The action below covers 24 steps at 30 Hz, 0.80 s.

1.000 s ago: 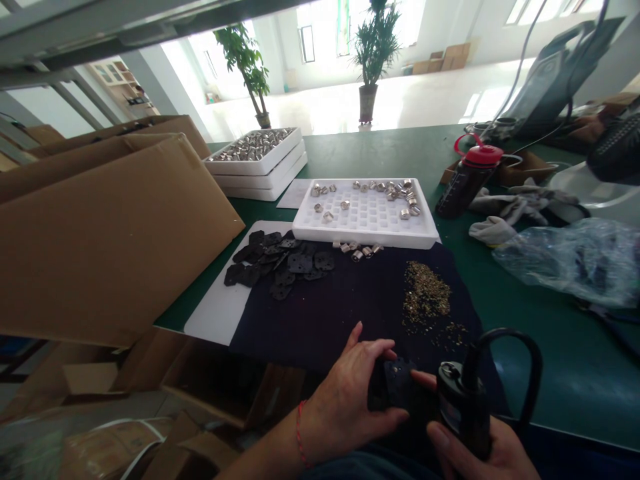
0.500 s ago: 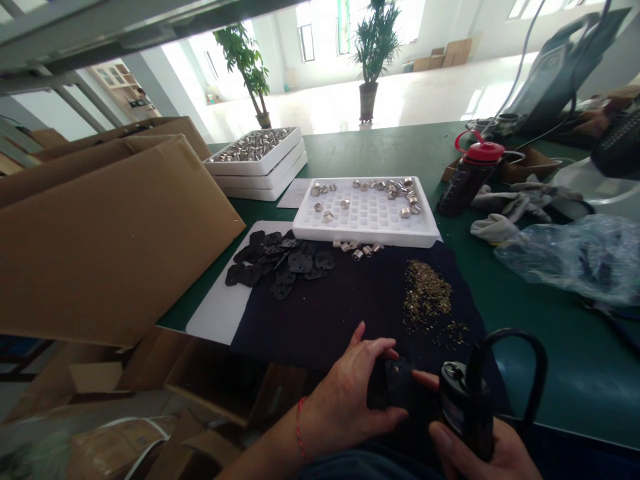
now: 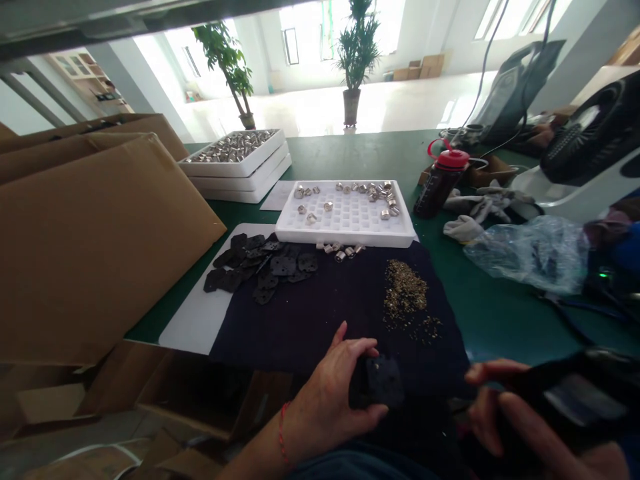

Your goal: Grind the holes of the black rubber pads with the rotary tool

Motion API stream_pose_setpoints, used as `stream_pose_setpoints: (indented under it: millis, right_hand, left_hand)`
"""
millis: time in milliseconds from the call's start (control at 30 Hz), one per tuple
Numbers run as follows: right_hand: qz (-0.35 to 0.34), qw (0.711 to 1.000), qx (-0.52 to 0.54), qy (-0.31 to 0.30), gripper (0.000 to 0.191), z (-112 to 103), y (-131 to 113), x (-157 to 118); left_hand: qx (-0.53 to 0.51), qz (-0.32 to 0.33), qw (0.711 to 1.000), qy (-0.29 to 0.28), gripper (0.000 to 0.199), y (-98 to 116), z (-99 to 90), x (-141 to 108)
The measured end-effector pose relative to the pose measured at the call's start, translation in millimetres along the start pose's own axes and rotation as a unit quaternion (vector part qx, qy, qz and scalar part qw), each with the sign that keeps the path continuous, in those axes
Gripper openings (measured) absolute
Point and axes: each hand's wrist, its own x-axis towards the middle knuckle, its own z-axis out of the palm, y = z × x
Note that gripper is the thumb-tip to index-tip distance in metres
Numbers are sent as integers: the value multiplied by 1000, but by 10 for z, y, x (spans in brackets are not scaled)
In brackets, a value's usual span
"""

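Note:
My left hand [image 3: 327, 387] grips a small black block [image 3: 383, 380] with a flat plate on the side towards the right, fingers along its top edge and thumb below. A small shiny dot shows on the plate. Off to the right, my right hand [image 3: 520, 417], partly blurred, is closed round a black electric screwdriver [image 3: 580, 393], which is tilted sideways; its tip is out of sight. A dark cloth [image 3: 310, 323] lies beyond both hands. On it are a heap of tiny brass-coloured screws [image 3: 405, 290] and a pile of black plates [image 3: 265, 263].
A white tray [image 3: 345, 236] holds several metal cylinders, with more cylinders [image 3: 345, 253] before it. Stacked white trays [image 3: 235, 185] stand behind. Large cardboard boxes [image 3: 100, 247] are at left. A red-capped bottle [image 3: 443, 180], plastic bag [image 3: 530, 250] and fan [image 3: 595, 133] are at right.
My right hand has swung right with the screwdriver, away from the black block, and the tool has tipped sideways. My left hand keeps its hold. The view has turned slightly right.

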Motion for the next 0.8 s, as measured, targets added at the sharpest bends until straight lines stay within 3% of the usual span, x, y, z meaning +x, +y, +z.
stream_pose_setpoints:
  millis: [133, 267, 433, 800]
  right_hand:
    - [-79, 970, 127, 189, 30, 196, -399, 114]
    - [-145, 944, 141, 259, 27, 468, -653, 279]
    - [-224, 927, 127, 274, 24, 688, -755, 439]
    - [-231, 929, 120, 263, 15, 825, -652, 595]
  left_hand:
    - [9, 16, 1000, 17, 93, -25, 29, -6]
    - [13, 26, 999, 26, 98, -37, 46, 0]
    - [20, 30, 999, 30, 99, -39, 55, 2]
    - [13, 18, 1000, 20, 93, -27, 33, -1]
